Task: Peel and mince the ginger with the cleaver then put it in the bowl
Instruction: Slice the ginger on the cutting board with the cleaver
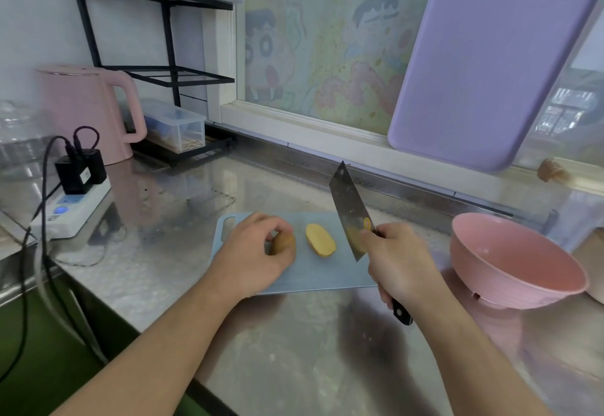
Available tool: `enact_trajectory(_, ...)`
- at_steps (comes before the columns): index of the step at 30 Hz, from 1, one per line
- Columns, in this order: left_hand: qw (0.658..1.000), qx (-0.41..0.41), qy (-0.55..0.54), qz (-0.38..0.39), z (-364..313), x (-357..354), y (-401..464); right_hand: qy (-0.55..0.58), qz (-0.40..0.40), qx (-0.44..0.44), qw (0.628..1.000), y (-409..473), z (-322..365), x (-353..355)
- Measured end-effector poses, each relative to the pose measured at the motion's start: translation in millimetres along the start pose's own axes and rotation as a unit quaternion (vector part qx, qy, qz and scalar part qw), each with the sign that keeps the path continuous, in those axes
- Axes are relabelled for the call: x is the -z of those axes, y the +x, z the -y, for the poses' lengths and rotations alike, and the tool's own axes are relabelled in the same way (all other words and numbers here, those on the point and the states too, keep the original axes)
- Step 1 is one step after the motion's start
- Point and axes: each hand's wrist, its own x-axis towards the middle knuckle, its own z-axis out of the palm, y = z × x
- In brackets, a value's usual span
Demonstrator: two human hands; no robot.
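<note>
Ginger lies halved on the pale blue plastic cutting board [313,272]: left hand [258,252] pinches the brown-skinned half [283,243], the yellow cut half [320,240] beside it, right hand [397,260] gripping the steel cleaver [350,209]; peeling, mincing and the pink bowl [516,262] seemingly remain.

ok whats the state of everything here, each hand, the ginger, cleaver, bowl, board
left hand: fingers curled round the unpeeled ginger piece
right hand: grips the cleaver handle
unpeeled ginger piece: skin on, held on the board
cut ginger piece: lies free, yellow face up
cleaver: raised, tip pointing away
pink bowl: empty, tilted
blue cutting board: flat on the counter
purple board: leans against the window
</note>
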Motion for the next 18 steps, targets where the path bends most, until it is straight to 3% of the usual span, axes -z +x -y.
enact_trajectory(12,0.999,-0.006,-0.001,0.043,2.4,1.0,1.1,0.044,0.031,-0.009,0.999,-5.0,3.9,5.0)
enact_trajectory(18,0.996,-0.042,0.063,0.049,-12.1,-5.2,6.2,0.039,0.018,-0.020,0.999,-0.2,-2.2,-3.3)
